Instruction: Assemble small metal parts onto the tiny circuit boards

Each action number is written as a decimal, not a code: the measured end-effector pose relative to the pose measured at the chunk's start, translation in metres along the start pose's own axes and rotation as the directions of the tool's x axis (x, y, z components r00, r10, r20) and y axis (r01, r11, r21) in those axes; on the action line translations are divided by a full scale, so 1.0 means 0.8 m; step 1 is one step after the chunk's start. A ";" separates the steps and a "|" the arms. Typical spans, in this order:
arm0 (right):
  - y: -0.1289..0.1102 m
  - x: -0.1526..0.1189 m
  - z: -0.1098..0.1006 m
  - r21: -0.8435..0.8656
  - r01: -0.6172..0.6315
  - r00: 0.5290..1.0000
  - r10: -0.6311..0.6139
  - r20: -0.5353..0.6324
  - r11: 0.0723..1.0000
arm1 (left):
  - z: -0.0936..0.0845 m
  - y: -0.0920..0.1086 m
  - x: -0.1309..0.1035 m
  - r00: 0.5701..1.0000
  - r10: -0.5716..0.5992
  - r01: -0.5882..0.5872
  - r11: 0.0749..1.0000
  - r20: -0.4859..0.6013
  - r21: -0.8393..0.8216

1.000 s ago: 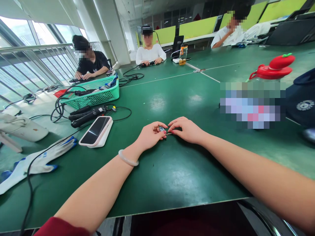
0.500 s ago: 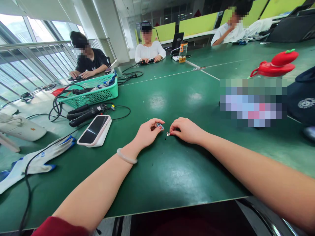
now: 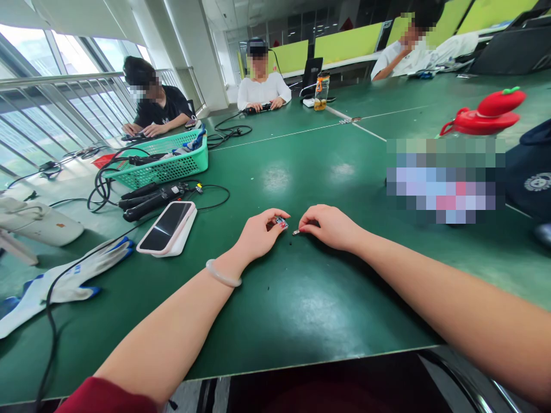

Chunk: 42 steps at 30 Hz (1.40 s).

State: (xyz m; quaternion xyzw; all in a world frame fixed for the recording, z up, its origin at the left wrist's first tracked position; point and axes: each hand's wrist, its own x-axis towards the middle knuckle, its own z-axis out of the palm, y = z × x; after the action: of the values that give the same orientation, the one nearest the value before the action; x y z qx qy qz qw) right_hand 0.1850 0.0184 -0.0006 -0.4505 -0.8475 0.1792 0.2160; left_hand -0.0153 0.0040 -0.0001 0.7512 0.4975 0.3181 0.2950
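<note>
My left hand (image 3: 260, 234) pinches a small circuit board (image 3: 281, 222) with blue and silver parts between thumb and fingers. Just right of it, my right hand (image 3: 326, 225) grips a tiny silvery metal piece (image 3: 295, 232) at its fingertips. Both hands rest low over the green table (image 3: 258, 327), a short gap between them. Below the metal piece lies a tiny dark speck (image 3: 290, 243), too small to name. The far sides of both small parts are hidden by my fingers.
To the left are a phone (image 3: 167, 226), a white-and-blue glove (image 3: 73, 275), black cabled tools (image 3: 155, 201) and a green basket (image 3: 172, 169). A red-lidded bottle (image 3: 486, 117) and a dark bag (image 3: 529, 166) stand right. Several people sit across the table.
The metal piece in my right hand has tilted slightly. Both hands keep their grips and nearly the same place; the whole view has shifted a little.
</note>
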 end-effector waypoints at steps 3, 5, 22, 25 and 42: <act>0.000 0.000 0.002 -0.018 0.027 1.000 -0.027 0.004 0.999 | 0.000 0.000 0.000 1.000 -0.004 0.004 1.000 0.000 0.000; 0.000 -0.001 0.001 -0.002 0.027 1.000 -0.027 -0.001 1.000 | 0.000 0.000 0.001 1.000 -0.002 0.002 1.000 0.000 0.003; 0.000 -0.005 -0.002 -0.153 0.047 0.999 -0.047 0.003 0.987 | -0.001 -0.003 0.001 1.000 -0.030 0.030 0.996 0.007 0.082; -0.004 -0.005 0.002 -0.184 0.067 0.997 -0.057 0.057 0.981 | -0.001 -0.002 0.001 0.999 -0.045 0.044 0.996 0.013 0.083; 0.004 -0.003 -0.001 -0.321 0.297 0.954 -0.265 0.138 0.900 | -0.003 0.002 -0.001 0.999 -0.047 0.047 0.995 0.001 0.091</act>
State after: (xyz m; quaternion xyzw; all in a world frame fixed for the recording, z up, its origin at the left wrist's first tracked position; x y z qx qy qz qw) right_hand 0.1886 0.0181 -0.0022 -0.3452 -0.9306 0.0185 0.1205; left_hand -0.0160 0.0033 0.0026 0.7526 0.5284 0.2868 0.2686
